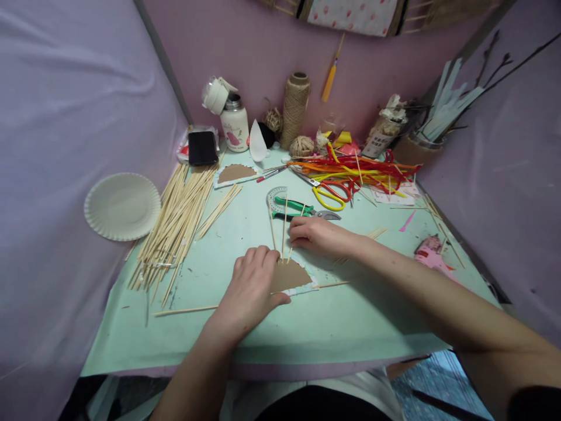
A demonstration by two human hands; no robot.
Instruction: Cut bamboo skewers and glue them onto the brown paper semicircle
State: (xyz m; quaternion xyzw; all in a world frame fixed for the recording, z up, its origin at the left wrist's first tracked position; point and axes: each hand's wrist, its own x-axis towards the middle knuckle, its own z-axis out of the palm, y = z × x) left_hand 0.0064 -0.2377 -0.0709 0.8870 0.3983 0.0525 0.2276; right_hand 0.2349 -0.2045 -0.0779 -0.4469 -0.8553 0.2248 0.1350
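My left hand (250,283) holds down a half-circle of brown cardboard (290,277) with a pale patterned rim, its thumb along the straight edge. Thin wooden sticks fan out from the curved edge; a middle stick (284,227) and a left one (272,225) stand apart from my fingers. In my right hand (318,235), the fingertips pinch the rightmost stick (303,209) of the fan. Low sticks (186,311) extend sideways at the cardboard's base. Green-handled pruning shears (302,206) and a clear protractor (273,196) lie just beyond; the fingers partly cover the shears.
A large pile of sticks (179,216) and a white paper plate (123,206) are at left. Scissors (331,196), coloured strips (363,169), a second half-circle (236,173), an uncapped bottle (235,126) and twine (295,108) line the back. A pink glue gun (432,252) lies right.
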